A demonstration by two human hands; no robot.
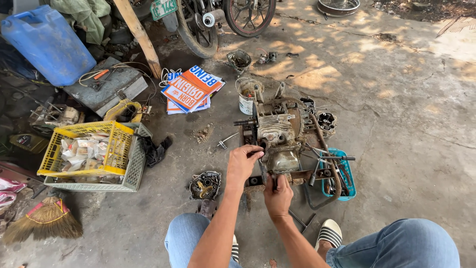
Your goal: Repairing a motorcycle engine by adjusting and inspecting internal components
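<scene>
- Fingers (254, 150) of the left hand (241, 164) are curling onto the greasy grey engine block (277, 136), which is sitting on the concrete floor (396, 124).
- Right hand (277, 194) is clenching a thin dark tool (kind unclear) at the block's near edge.
- Orange-and-blue flat packets (191, 89) are lying stacked behind; small white packets are filling a yellow crate (87, 149) to the left.

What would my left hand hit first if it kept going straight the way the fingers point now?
The left hand points up and right, already at the side of the engine block. Going on, it would most likely meet the block's grey finned casing first, though depth is hard to judge.
</scene>
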